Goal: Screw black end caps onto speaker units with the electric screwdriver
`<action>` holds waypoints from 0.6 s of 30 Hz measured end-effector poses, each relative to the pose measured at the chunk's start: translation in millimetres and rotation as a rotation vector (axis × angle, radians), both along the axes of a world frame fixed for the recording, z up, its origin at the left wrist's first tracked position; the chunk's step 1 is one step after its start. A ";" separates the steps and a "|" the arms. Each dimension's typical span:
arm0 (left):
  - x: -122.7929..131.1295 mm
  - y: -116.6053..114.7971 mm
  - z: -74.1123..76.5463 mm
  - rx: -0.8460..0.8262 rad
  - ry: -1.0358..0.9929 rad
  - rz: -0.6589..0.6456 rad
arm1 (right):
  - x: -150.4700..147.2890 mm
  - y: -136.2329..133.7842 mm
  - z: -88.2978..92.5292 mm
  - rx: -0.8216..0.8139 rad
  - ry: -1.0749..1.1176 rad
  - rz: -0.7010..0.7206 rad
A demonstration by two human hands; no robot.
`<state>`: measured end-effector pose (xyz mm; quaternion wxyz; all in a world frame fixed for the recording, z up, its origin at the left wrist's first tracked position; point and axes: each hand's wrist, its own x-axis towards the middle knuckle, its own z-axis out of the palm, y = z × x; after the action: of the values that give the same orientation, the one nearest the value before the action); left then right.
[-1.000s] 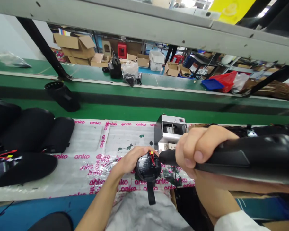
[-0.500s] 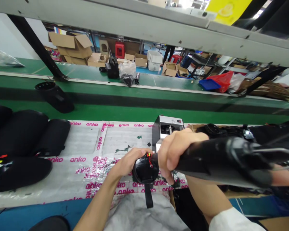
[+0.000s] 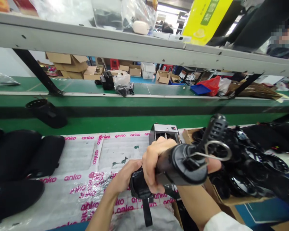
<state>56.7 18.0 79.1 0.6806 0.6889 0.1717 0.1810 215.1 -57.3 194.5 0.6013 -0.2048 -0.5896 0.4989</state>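
Black tube (image 3: 180, 163) now tilted upward

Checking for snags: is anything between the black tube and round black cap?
Nothing visible: the black tube in the right hand runs to the round black cap in the left hand, though the right hand hides the join.
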 end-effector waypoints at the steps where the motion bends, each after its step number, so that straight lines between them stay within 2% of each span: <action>1: 0.9 0.8 0.9 -0.008 0.000 -0.013 | -1.5 -0.8 2.3 0.000 0.037 -0.020; 4: 1.5 1.6 6.8 -0.012 0.015 -0.020 | -2.6 -5.4 12.1 -0.040 0.094 -0.032; 7: -7.3 -8.0 12.0 0.016 0.082 0.112 | 6.2 -16.4 21.7 -0.113 0.120 -0.014; 9: -18.7 -24.6 11.6 0.019 0.107 0.239 | 19.5 -29.4 26.0 -0.104 0.198 -0.127; 11: -30.8 -47.8 6.5 -0.001 0.104 0.347 | 38.1 -46.4 29.5 -0.032 0.288 -0.324; 14: -40.6 -82.3 -7.8 -0.011 0.116 0.430 | 67.3 -69.3 30.5 0.032 0.239 -0.592; 16: -38.4 -95.5 -17.8 -0.010 0.119 0.443 | 79.7 -75.2 22.0 0.039 0.131 -0.681; 18: -30.8 -97.5 -25.4 0.005 0.081 0.467 | 83.0 -71.8 3.0 0.092 0.083 -0.716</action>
<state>25.9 -79.6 53.8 0.6112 0.6389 0.3528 0.3062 298.2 -129.1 197.5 0.7699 -0.3506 -0.4773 0.2375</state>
